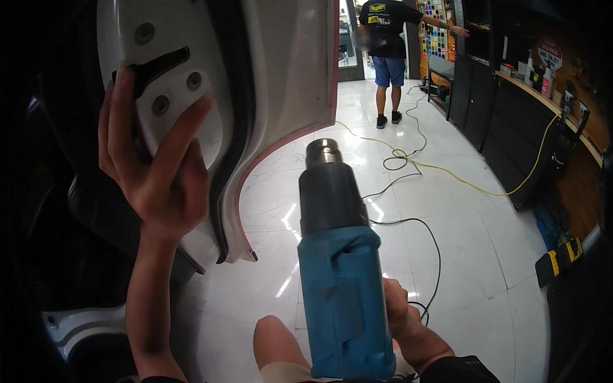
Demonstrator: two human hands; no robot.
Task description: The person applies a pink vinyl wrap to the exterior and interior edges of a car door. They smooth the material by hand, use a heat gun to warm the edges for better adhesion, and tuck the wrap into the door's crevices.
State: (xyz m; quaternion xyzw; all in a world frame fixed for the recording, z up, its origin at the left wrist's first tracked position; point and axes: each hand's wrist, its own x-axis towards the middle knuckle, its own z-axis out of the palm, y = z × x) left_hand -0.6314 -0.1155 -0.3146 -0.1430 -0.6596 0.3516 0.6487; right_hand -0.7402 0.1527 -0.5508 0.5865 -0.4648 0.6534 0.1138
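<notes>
Tiled floor: the pale, glossy floor (pixel 469 268) ran from near to far, reflecting the lights.
Cabinets: black cabinets (pixel 504 140) stood along the right under a wooden bench top.
Car door: the white car door (pixel 290 76) filled the far left, its edge with a black rubber seal (pixel 242 108) turned toward the person.
Co-worker: a person in a dark shirt (pixel 386 41) stood at the far end, back turned, one arm out to the right.
Cords: a yellow cord (pixel 447 171) and a black cord (pixel 438 255) lay looped on the floor, right of the door.
Heat gun: the blue and black heat gun (pixel 341 281) was held up at the near middle, right of the door and apart from it in view.
Key relation: its long axis ran near to far, nozzle (pixel 322 151) far and slightly left; it lay right of and nearer than the left fingertips, with the right hand the closer of the two.
Left hand: the left hand (pixel 159 179) rested at the door's edge, fingers spread apart.
Right hand: the right hand (pixel 399 306) appeared clamped on the gun, fingers curled; the handle itself was hidden.
Latch slot: the dark latch slot (pixel 167 64) sat beside the left fingertips.
Bolt: a round bolt (pixel 193 80) showed just beyond one fingertip.
</notes>
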